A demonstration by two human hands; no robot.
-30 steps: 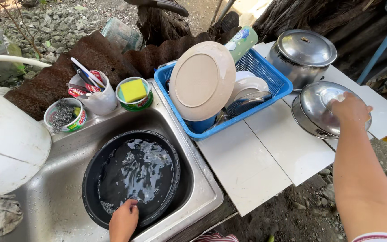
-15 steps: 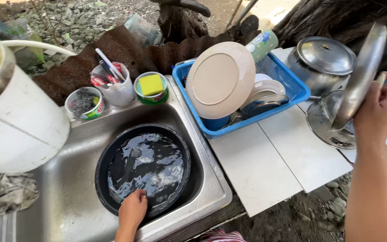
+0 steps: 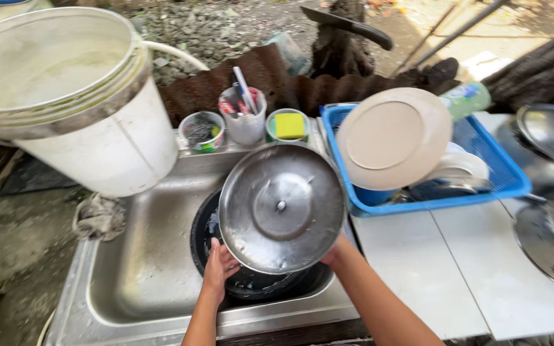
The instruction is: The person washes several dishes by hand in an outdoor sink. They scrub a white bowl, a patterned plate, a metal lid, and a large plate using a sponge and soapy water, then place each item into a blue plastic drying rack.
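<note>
I see both hands clamped on the lid (image 3: 281, 208), left hand (image 3: 218, 268) and right hand (image 3: 336, 255) at its lower rim, held tilted over the black pan (image 3: 208, 224) in the sink (image 3: 142, 269).

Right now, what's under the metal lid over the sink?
Under the lid sits a black pan in the sink; only its left and lower rim show. The lid covers the pan's inside, so its contents cannot be seen.
</note>
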